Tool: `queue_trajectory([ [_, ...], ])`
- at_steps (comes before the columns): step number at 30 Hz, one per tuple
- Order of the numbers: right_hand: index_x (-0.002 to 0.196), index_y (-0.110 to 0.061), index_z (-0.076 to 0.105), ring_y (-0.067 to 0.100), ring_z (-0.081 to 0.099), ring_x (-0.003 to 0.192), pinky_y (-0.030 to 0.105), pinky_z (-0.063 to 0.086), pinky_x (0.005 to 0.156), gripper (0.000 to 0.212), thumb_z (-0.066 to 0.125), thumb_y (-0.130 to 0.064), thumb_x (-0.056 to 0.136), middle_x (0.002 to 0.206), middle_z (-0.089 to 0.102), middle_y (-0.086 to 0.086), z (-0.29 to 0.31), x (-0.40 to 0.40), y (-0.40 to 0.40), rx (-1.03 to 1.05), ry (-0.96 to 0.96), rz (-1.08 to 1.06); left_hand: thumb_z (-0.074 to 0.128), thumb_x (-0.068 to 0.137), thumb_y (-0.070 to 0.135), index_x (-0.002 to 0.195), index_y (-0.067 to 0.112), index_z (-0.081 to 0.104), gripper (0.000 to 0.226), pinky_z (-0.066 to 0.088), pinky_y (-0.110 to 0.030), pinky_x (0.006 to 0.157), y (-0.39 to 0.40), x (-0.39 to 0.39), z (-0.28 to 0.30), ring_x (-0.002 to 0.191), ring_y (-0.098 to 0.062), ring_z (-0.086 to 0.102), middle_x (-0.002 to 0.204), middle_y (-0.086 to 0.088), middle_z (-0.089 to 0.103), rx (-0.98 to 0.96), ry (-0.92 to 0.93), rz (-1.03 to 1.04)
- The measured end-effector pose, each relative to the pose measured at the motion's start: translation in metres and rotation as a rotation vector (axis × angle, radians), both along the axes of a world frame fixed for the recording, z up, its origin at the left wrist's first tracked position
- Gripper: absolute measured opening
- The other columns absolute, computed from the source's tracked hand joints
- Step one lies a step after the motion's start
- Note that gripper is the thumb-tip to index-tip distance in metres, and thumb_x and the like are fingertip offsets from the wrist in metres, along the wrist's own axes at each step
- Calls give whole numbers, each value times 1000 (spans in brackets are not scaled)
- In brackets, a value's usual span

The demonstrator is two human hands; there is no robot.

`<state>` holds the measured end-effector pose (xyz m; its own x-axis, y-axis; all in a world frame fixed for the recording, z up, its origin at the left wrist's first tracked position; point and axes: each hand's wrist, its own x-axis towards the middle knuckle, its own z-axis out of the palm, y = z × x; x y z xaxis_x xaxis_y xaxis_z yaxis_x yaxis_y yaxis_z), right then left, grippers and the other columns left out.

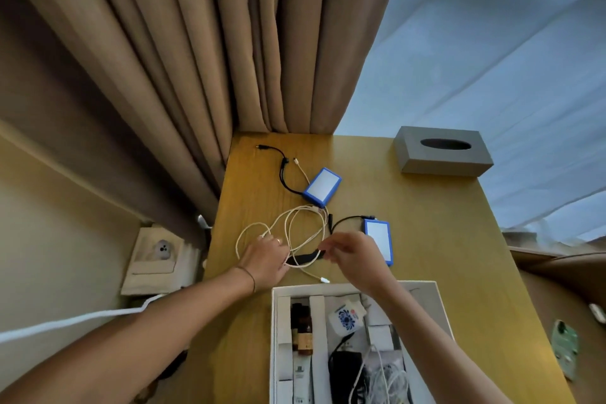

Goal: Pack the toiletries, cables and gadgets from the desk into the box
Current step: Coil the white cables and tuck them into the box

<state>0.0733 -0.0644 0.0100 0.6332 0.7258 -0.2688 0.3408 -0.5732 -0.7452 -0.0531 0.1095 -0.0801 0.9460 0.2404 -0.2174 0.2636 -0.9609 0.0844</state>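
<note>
Just below the middle of the frame, both hands work over a loosely looped white cable [296, 233] lying on the wooden desk [442, 239]. The left hand [266, 259] rests on the lower left of the loops with its fingers curled down at the cord; whether it truly grips the cord cannot be told. The right hand [349, 254] pinches the end of a black strap [303, 257] (a flat dark band, slightly blurred) that runs between the two hands and under the cable's strands. The cable's free plug lies just below the hands, near the top edge of the white box [436, 305].

That box sits at the bottom centre, already holding bottles, a black adapter and coiled white cords. Above the hands, a blue-framed gadget [322, 187] with a black lead lies in mid-desk; a second blue-framed gadget [378, 241] lies just right of the right hand. A grey tissue box [442, 159] stands at the desk's upper right corner.
</note>
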Motion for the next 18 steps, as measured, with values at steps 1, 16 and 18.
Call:
queue_trajectory([
  [1,93,-23,80,-3,68,74,24,57,77,30,58,-3,88,78,74,-15,2,0,0,9,-5,-10,55,91,43,89,24,61,20,44,-33,79,1,-3,0,91,-18,55,93,2,60,-22,-86,3],
  [16,145,-34,47,-14,50,109,8,38,85,48,59,-24,99,139,48,-20,71,-4,19,206,-136,80,61,95,35,74,19,63,27,51,-30,88,0,-1,131,103,-6,59,106,11,62,-791,-721,372],
  [18,144,-35,48,-27,45,108,3,37,85,45,56,-26,101,136,50,-19,79,-9,24,280,-103,122,61,97,27,72,17,64,28,49,-25,92,-9,1,154,111,-3,60,115,10,66,-961,-789,377],
])
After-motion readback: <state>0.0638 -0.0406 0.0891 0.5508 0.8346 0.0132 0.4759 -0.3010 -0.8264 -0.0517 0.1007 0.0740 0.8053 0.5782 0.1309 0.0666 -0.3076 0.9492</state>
